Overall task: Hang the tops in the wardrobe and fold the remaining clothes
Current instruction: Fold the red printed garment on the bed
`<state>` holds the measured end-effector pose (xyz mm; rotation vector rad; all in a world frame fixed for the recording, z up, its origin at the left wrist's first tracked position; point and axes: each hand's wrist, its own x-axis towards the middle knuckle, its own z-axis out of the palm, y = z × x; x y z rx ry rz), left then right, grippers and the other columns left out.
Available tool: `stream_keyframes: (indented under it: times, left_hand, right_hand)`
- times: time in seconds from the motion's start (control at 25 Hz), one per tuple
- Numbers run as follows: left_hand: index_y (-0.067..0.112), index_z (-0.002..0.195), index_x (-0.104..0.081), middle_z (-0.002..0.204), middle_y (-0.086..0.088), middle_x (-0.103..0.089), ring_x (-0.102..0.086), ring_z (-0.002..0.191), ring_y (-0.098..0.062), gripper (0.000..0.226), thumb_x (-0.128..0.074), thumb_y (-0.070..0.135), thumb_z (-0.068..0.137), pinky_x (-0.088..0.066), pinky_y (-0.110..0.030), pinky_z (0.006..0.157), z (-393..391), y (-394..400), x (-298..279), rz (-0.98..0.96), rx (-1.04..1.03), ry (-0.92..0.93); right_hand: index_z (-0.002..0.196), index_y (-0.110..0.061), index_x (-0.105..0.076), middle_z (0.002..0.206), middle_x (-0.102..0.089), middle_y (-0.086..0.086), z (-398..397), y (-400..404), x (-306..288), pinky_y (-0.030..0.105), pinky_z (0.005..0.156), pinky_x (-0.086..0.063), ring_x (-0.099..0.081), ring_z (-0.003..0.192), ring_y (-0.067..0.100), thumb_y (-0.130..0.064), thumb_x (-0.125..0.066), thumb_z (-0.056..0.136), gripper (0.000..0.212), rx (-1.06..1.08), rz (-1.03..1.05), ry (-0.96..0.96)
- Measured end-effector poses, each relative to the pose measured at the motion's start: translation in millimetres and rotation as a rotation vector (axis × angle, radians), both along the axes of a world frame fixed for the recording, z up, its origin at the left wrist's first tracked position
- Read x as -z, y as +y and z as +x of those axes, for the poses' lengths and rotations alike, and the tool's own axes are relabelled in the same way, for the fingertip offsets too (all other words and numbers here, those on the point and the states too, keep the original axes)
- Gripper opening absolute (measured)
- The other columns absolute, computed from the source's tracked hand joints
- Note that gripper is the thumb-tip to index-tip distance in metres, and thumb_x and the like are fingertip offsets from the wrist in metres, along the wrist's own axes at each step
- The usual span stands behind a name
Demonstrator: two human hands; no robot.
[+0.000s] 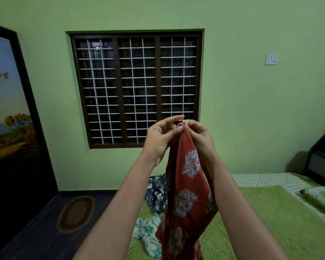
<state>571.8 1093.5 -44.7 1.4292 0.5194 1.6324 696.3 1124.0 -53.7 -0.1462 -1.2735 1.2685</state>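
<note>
I hold a red floral-print garment [188, 184] up before the barred window [136, 89], my left hand [160, 139] and right hand [199, 136] both pinching its top edge, each grip pressed on the cloth. It hangs above the green bed [270, 222], where a blue patterned garment [158, 192] and a white-and-teal garment [148, 235] lie crumpled.

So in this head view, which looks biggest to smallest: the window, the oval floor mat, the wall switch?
1. Window
2. Oval floor mat
3. Wall switch

Apparent size only; the mat lies nearer and foreshortened.
</note>
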Motion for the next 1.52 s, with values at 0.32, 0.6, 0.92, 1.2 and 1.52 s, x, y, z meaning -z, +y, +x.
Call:
stream_keyframes:
  times: [0.32,0.6,0.92,1.2,1.52]
  left_hand:
    - [0.009,0.088,-0.070,0.080,-0.005,-0.072,-0.067,0.073,-0.015,0.005,-0.069,0.008,0.083,-0.057,-0.027,0.068,-5,10,8,-0.034,-0.280,0.089]
    - [0.019,0.087,-0.064,0.090,0.004,-0.063,-0.062,0.083,-0.013,0.008,-0.065,0.026,0.089,-0.053,-0.026,0.074,-20,32,25,0.065,-0.743,0.433]
    - [0.015,0.088,-0.064,0.080,0.011,-0.063,-0.059,0.075,0.001,0.006,-0.067,0.020,0.087,-0.045,-0.007,0.066,-27,35,45,0.023,-0.784,0.525]
    - [0.016,0.085,-0.064,0.085,-0.001,-0.068,-0.065,0.083,-0.019,0.011,-0.067,0.026,0.087,-0.055,-0.038,0.076,-49,52,72,-0.186,-0.800,0.429]
    - [0.017,0.083,-0.063,0.081,0.004,-0.065,-0.062,0.075,-0.013,0.009,-0.068,0.024,0.087,-0.053,-0.026,0.066,-40,47,83,-0.159,-0.761,0.437]
  right_hand:
    - [0.078,-0.017,-0.055,0.076,-0.059,0.002,4,7,9,0.024,0.064,-0.050,-0.057,0.067,0.012,-0.030,-0.065,0.085,0.017,0.234,-0.022,-0.249]
    - [0.085,-0.019,-0.062,0.079,-0.055,-0.009,-7,2,50,0.020,0.068,-0.042,-0.050,0.076,0.009,-0.041,-0.070,0.082,0.023,0.873,0.397,-0.861]
    - [0.080,-0.021,-0.053,0.078,-0.069,0.006,-20,-4,61,0.042,0.067,-0.054,-0.067,0.072,0.023,-0.040,-0.074,0.076,0.028,0.385,-0.126,-0.676]
    - [0.079,-0.016,-0.061,0.081,-0.059,-0.001,-25,-22,62,0.029,0.063,-0.046,-0.058,0.076,0.017,-0.029,-0.058,0.093,0.019,0.680,0.356,-1.384]
    - [0.091,-0.014,-0.062,0.094,-0.055,-0.001,-29,-5,79,0.029,0.075,-0.046,-0.051,0.088,0.015,-0.028,-0.068,0.084,0.017,0.801,0.281,-1.177]
